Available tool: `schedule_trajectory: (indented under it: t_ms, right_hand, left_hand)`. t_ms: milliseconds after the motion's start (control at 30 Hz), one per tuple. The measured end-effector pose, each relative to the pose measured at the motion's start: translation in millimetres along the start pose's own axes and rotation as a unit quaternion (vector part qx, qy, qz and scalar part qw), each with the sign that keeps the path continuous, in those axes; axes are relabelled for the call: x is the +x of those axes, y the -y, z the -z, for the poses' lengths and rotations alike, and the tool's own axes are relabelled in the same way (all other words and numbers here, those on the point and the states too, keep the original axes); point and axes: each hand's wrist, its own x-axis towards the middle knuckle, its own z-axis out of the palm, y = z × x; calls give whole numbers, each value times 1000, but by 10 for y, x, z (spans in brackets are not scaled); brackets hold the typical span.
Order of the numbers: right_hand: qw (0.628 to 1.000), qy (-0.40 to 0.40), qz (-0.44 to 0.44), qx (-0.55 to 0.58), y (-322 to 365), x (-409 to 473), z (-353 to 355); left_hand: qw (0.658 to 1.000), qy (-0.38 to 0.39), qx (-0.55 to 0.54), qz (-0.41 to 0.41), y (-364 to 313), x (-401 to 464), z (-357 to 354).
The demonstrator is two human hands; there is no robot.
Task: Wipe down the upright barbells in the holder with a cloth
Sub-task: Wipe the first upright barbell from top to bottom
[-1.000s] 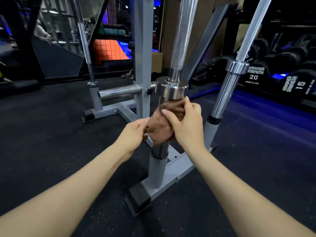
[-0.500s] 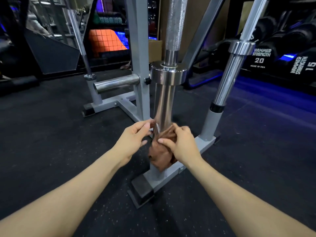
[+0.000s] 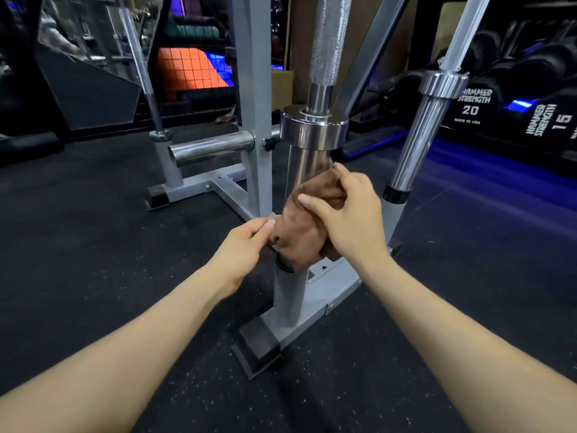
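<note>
A: While the right hand (image 3: 349, 220) curls round the brown cloth (image 3: 299, 235) and presses it onto the sleeve of the middle barbell (image 3: 307, 170), the left hand (image 3: 246, 245) pinches the cloth's left edge between thumb and fingertips

B: Where on the sleeve?

A: Lower half. Cloth wraps the chrome just above the grey holder tube (image 3: 288, 295); bare chrome shows between the cloth's top edge and the collar (image 3: 313, 128). Bottom edge of the cloth hangs over the tube's black top ring

B: Other bars?

A: Right barbell (image 3: 418, 142) stands tilted in its own tube, just beside the right hand's knuckles, not touching. Left barbell (image 3: 146, 85) is thinner, well apart at the far end of the holder frame (image 3: 315, 317)

B: Room to move?

A: Grey upright post (image 3: 253, 120) sits just left of the middle sleeve, narrow gap there. A horizontal chrome peg (image 3: 212, 148) sticks out left from that post, near collar height. Right side: open gap between the two sleeves, wider higher up as the right bar leans away. Near side is open black rubber floor (image 3: 93, 245) under both forearms

B: Frame edges?

A: Black end cap (image 3: 259, 342) closes the near foot of the frame. Dumbbells (image 3: 474, 104) marked 20 and 15 sit on the rack behind at the right, well apart
</note>
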Motion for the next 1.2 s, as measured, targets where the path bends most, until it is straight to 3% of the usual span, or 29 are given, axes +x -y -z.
schedule_trajectory:
  t_ms: [133,333,400,533,600,700,900,967,1067,1200]
  right_hand:
    - [997,58,-51,20,-235,-211,-235]
    - [963,218,-132,-91,-555,-432,-392]
    - [970,192,-102,-112,-515,-377,-341]
    - [999,14,-33,3,-166,-76,-113]
    - [999,-29,-25,19,-30,0,-73]
    - [999,-8,-31,39,-113,-117,-201]
    - [972,184,-129,-69,-636,-454,-479]
    - [963,211,-143,-85,-641,-456,-474]
    - [961,208,-140,-114,-543,-428,-414]
    - [978,111,-131,-116,-284,-337,-266]
  left_hand:
    - [1000,12,-21,10,35,-27,-9]
    - [1000,13,1,22,28,-70,-46]
    - [1000,13,1,23,9,-72,-55]
    - [999,22,5,38,1,-55,-6]
    - [999,16,-8,43,18,-39,8]
    - [997,24,-40,53,63,-40,5]
    - [995,75,-34,55,136,-48,42]
    - [996,69,-15,58,108,-39,48]
    - [996,64,6,59,44,-39,44]
    - [995,70,23,65,-111,-2,83]
